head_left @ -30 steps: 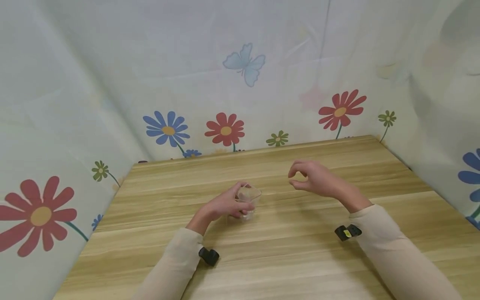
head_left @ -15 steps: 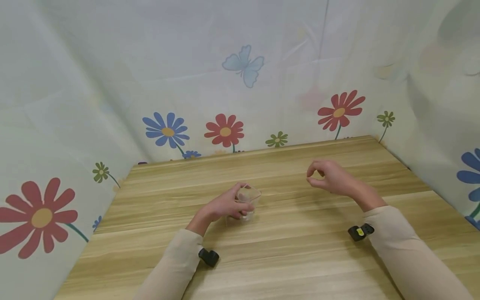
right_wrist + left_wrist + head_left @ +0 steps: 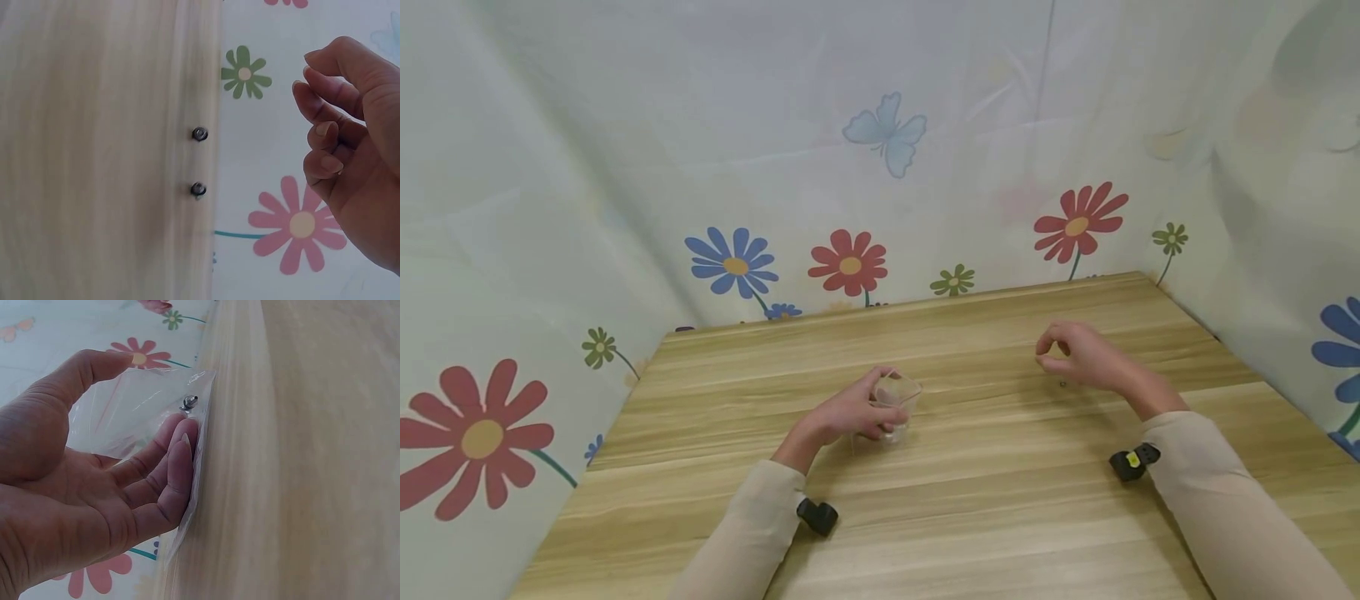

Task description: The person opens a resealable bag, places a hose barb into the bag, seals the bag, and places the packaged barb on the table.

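Note:
My left hand (image 3: 853,410) holds a clear plastic container (image 3: 904,390) with a squarish rim on the table, its fingers curved round the side. In the left wrist view, small shiny metal parts (image 3: 189,402) show through the clear wall, near the fingertips. Farther right, my right hand (image 3: 1086,360) hovers over the table with its fingers loosely curved and nothing visible between them. Two small dark metal pieces, one (image 3: 200,134) above the other (image 3: 198,189), sit on the table in the right wrist view, apart from that hand. Whether they are nuts or screws I cannot tell.
The wood-grain table (image 3: 970,500) reaches back to a pale cloth wall (image 3: 775,150) printed with flowers and a butterfly. More of this cloth hangs on the left and right sides. A small black camera (image 3: 817,516) sits at the left wrist, another (image 3: 1135,461) at the right.
My right hand has moved to the right, away from the container, and a small metal piece now shows below it. My left hand and the container have stayed in place.

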